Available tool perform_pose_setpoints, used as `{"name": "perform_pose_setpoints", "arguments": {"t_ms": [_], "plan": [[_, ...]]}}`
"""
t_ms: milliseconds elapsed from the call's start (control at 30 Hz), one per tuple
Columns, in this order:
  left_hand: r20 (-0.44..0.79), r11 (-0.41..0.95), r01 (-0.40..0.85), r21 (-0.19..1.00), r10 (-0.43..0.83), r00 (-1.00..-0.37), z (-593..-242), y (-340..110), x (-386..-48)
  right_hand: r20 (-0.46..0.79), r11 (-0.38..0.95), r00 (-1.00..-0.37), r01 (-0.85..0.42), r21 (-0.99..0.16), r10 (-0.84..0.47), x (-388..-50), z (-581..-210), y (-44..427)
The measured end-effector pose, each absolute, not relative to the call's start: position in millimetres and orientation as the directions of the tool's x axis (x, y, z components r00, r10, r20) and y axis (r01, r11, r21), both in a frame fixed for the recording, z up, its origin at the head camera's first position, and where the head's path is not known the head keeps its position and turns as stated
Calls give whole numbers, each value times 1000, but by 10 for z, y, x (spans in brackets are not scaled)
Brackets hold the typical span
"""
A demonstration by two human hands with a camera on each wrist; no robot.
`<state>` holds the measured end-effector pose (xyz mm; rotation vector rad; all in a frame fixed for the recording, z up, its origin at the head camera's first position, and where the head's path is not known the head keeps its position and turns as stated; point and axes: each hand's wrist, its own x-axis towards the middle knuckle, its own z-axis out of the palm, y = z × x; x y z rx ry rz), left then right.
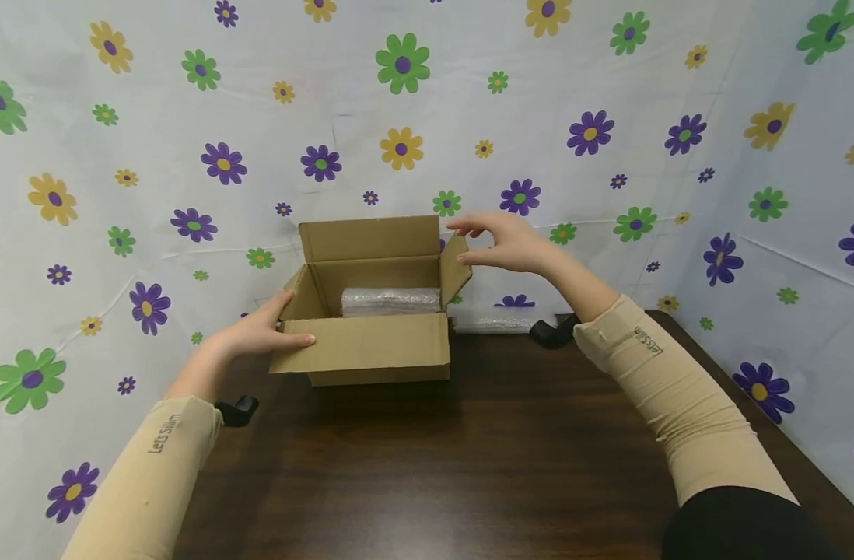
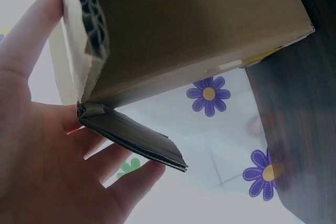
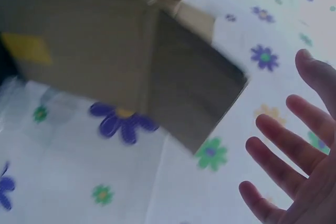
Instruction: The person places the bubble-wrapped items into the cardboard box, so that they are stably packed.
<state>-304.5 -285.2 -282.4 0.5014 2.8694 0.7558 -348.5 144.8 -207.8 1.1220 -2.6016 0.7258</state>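
Observation:
A cardboard box (image 1: 381, 376) stands on the table with its top flaps spread. Inside lies a clear bubble-wrapped bundle (image 1: 392, 302). My left hand (image 1: 259, 330) holds the box at its front left corner, thumb on the front flap (image 1: 371, 344). In the left wrist view, the other fingers reach behind the side flap (image 2: 139, 135). Beside the right flap (image 1: 455, 268), my right hand (image 1: 507, 245) is raised with fingers spread. The right wrist view shows that hand (image 3: 299, 166) apart from the flap (image 3: 194, 77), holding nothing.
Behind the box to the right, a strip of clear bubble wrap (image 1: 493, 322) lies along the back of the dark wooden table (image 1: 427, 474). A white flower-printed sheet (image 1: 357, 101) hangs behind and at the sides. Yellow tape (image 3: 26, 48) marks the box's side.

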Motion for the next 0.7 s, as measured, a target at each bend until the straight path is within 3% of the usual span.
{"name": "perform_pose_setpoints", "arguments": {"t_ms": [400, 700], "plan": [[-39, 810, 306, 500, 374, -927, -2822, -2933, -3085, 302, 656, -783, -621, -429, -544, -3622, -2573, 1901], [-15, 796, 341, 500, 402, -916, -2824, -2879, -3098, 284, 700, -818, -575, -424, -500, -3818, -3118, 2163]]}}
